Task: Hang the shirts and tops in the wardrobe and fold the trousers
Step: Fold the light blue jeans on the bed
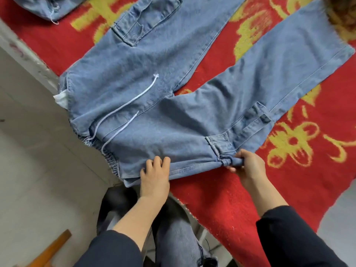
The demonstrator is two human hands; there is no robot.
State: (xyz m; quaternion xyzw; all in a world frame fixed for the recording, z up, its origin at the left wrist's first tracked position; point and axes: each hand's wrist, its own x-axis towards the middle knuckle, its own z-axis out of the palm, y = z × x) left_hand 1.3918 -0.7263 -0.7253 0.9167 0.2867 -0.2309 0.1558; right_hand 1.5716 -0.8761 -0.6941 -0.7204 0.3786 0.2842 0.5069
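Observation:
A pair of light blue denim cargo trousers lies spread flat on a red bedcover with yellow patterns, legs apart and pointing away from me. Two white drawstrings trail across the front from the elastic waistband at the bed's left edge. My left hand presses its fingers on the near side seam close to the waistband. My right hand pinches the same near edge further right, beside a cargo pocket flap.
Another piece of blue denim lies at the far left corner of the bed. A brown patterned cloth sits at the top right. Grey floor tiles and a wooden piece are to my left.

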